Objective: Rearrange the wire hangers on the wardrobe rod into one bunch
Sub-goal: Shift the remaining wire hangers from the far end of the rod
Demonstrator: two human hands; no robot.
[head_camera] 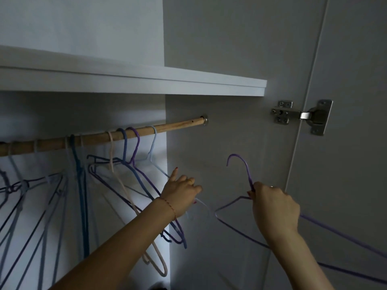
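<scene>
hangers: one purple hanger off rod

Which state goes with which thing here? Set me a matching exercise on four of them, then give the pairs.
Things:
1. purple hanger
2. pale blue hanger
3. hinge
4. left hand

States:
A. hooked on the wooden rod, nearest its right end
B. off the rod, gripped at the neck by the right hand
C. forefinger pointing up
D. fixed to the wardrobe door

Pairs: 1-B, 2-A, 3-D, 4-C
</scene>
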